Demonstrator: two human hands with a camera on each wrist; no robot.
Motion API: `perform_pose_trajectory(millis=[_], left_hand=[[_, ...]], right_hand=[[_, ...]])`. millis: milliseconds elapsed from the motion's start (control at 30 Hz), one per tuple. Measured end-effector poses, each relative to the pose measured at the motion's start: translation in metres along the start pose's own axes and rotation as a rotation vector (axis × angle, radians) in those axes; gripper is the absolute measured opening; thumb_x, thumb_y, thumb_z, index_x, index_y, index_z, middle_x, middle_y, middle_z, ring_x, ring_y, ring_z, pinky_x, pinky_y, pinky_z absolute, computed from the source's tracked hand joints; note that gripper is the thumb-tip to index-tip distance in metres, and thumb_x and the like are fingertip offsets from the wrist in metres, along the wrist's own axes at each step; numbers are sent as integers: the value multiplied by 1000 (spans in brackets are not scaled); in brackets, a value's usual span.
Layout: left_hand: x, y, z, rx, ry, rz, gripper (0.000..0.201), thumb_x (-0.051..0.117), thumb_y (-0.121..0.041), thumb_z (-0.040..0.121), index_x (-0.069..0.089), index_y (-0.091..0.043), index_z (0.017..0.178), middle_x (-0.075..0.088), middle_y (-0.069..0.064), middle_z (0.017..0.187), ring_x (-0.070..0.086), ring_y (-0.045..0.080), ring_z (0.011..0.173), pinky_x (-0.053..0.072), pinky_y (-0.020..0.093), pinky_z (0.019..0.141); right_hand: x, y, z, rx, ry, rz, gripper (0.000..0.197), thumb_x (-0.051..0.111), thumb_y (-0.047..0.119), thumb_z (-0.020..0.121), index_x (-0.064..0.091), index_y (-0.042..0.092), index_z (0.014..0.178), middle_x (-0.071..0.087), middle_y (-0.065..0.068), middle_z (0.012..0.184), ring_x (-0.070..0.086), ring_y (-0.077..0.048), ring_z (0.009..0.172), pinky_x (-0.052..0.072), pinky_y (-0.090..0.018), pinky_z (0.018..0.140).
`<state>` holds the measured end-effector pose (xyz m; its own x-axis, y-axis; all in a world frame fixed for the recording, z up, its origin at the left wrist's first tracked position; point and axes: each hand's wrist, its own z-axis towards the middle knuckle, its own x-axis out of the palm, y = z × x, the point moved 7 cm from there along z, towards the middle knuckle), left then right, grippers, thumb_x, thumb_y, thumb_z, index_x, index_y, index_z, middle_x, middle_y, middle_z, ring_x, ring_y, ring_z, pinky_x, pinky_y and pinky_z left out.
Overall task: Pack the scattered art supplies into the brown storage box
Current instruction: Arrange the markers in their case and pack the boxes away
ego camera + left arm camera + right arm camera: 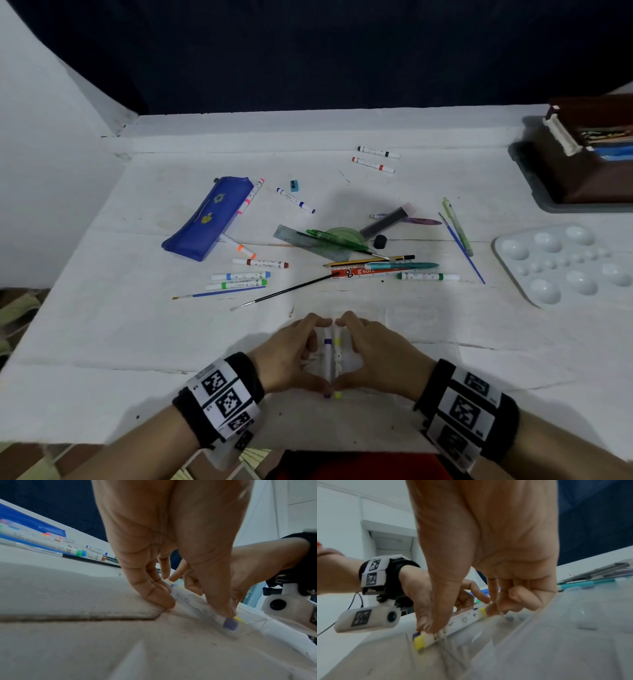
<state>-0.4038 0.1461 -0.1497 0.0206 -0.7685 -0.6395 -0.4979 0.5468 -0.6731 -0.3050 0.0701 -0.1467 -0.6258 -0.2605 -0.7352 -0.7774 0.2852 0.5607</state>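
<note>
Markers [332,363] between both hands' fingertips

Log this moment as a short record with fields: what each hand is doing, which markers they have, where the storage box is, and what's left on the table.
left hand: pinches the purple marker at both ends
right hand: pinches the yellow marker likewise
markers: side by side, lying on the table
brown storage box: far right, on a grey tray
left to pack: blue pencil case, paint palette, many pens and brushes
</note>
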Motion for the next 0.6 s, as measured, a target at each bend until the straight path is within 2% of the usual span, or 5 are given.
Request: perform_pose_trajectory(millis=[167,300,400,500,600], left_hand=[[2,3,2,-7,-1,44,93,82,-47,60,31,-26,135,43,-10,95,49,10,86,36,6,66],[-3,2,-3,34,-15,-10,86,81,-41,66,32,-32,136,47,-12,95,51,5,82,39,5,67],[-39,13,-9,29,-249,-157,54,75,-26,76,47,-29,121,54,-8,75,52,3,64,43,12,61],[-93,43,-13,-9,-508,-49,14,68,-16,82,63,-13,94,52,-5,68,50,-1,59,38,11,60],[-127,72,-9,-41,-577,138,10,62,-2,71,69,-6,77,62,5,73,57,6,61,42,5,64]], right_hand=[[1,2,-1,-20,-10,-103,88,71,60,68,30,21,135,45,1,121,45,-16,106,45,-34,86],[-11,6,4,-10,49,-16,75,72,56,70,36,20,126,45,3,112,46,-12,96,41,-28,76],[-47,13,27,33,-95,19,55,64,46,84,41,16,125,44,3,103,44,-11,89,35,-25,74],[-72,31,71,-9,-240,41,34,58,29,92,53,9,119,53,-2,98,47,-13,86,36,-24,75],[-69,51,125,-61,-222,-13,27,52,17,94,59,6,117,60,-13,113,57,-25,102,44,-29,86]])
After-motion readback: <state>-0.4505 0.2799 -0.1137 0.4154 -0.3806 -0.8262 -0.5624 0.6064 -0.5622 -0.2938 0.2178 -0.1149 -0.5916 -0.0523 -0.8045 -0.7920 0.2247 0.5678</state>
